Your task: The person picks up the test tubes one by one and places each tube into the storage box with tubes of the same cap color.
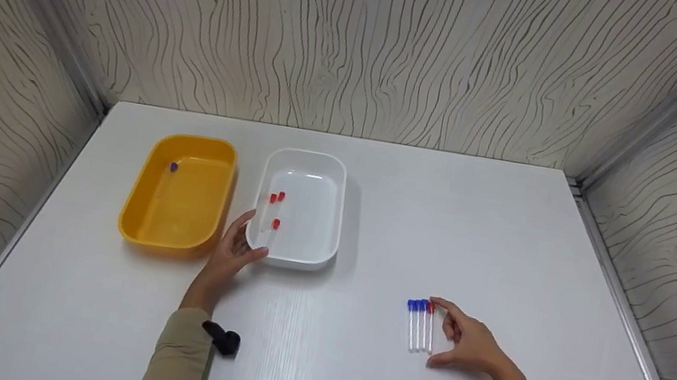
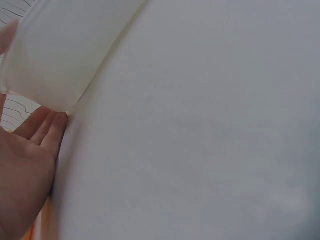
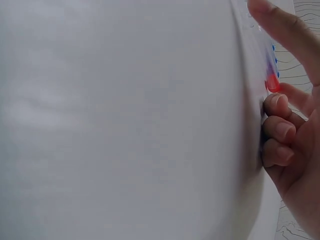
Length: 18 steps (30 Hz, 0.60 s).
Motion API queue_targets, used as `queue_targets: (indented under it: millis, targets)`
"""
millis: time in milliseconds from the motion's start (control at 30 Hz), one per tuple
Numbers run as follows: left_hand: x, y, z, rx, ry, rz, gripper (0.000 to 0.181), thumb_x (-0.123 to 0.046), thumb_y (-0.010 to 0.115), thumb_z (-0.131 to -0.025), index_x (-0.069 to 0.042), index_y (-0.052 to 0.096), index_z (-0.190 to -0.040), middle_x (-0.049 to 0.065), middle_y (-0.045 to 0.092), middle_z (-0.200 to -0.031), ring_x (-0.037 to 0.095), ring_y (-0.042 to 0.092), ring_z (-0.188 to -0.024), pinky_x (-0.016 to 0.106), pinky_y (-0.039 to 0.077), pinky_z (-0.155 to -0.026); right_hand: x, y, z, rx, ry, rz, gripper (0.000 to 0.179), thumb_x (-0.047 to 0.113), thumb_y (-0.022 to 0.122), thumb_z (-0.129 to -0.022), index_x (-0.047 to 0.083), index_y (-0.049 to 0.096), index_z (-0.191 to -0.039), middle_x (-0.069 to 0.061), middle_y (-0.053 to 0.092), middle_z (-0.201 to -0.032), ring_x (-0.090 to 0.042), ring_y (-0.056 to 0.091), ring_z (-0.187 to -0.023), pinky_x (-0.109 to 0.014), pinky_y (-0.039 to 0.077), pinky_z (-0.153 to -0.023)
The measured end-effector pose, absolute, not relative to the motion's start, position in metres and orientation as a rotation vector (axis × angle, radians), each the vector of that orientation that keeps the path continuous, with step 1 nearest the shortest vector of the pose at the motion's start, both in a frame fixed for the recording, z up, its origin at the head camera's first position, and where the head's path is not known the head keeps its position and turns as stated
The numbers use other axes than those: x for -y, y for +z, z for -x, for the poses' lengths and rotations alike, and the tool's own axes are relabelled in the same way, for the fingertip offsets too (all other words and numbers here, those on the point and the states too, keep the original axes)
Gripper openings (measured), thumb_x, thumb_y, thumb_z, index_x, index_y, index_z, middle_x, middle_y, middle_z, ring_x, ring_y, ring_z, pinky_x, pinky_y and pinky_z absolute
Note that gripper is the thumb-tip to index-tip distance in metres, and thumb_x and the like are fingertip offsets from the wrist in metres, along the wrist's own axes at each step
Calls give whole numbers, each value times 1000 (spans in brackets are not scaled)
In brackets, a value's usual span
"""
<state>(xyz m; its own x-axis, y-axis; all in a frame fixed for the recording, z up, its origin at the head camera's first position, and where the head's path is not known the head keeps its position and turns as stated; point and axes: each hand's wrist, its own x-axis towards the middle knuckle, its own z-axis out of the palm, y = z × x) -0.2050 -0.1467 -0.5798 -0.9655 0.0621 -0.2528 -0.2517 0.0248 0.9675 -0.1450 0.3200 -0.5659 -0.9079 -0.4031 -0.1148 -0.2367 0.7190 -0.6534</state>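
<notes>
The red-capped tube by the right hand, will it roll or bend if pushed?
The red-capped tube might roll: it looks slim and round. Blue-capped tubes beside it could block one side. Its straight, clear body suggests it's probably stiff.

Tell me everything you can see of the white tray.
The white tray is a shallow, glossy rectangle with rounded corners, apparently plastic. It sits open side up on the white table, right of the yellow tray and apart from it. Three red-capped clear tubes lie inside, toward its left side. The left hand grips its near left corner.
</notes>
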Motion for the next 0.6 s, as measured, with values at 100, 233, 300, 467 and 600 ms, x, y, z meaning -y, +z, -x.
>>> queue_targets:
  millis: [100,233,300,467,600]
  targets:
    - [147,-580,205,-2056,2049,218,77,-26,74,-84,-48,29,-143,0,26,-161,23,26,-150,45,21,-124,-317,-565,145,-2696,-908,473,100,38,90,-58,10,43,-142,7,40,-76,3,33,-64,-16,28,-57]
    - [147,-580,205,-2070,2066,189,78,-21,72,-85,-42,28,-146,3,25,-161,26,24,-151,46,20,-124,-315,-563,145,-2705,-884,437,97,36,89,-60,10,43,-141,7,40,-76,1,33,-64,-16,29,-58]
    - [147,-580,205,-2087,2057,180,78,-21,72,-86,-41,27,-146,4,25,-161,26,24,-151,46,20,-124,-315,-563,145,-2709,-874,428,94,36,88,-61,10,44,-141,7,40,-76,1,34,-64,-16,29,-58]
    - [147,-580,205,-2080,2084,139,78,-18,71,-86,-37,26,-148,7,28,-160,28,27,-149,45,21,-124,-317,-565,146,-2715,-887,451,90,36,88,-62,10,47,-138,7,41,-76,2,34,-65,-17,29,-59]
    - [147,-580,205,-2064,2114,113,79,-15,70,-87,-34,26,-149,9,30,-158,28,29,-148,44,22,-124,-320,-568,148,-2715,-900,488,90,37,88,-62,9,47,-137,7,42,-76,2,33,-65,-17,28,-59]
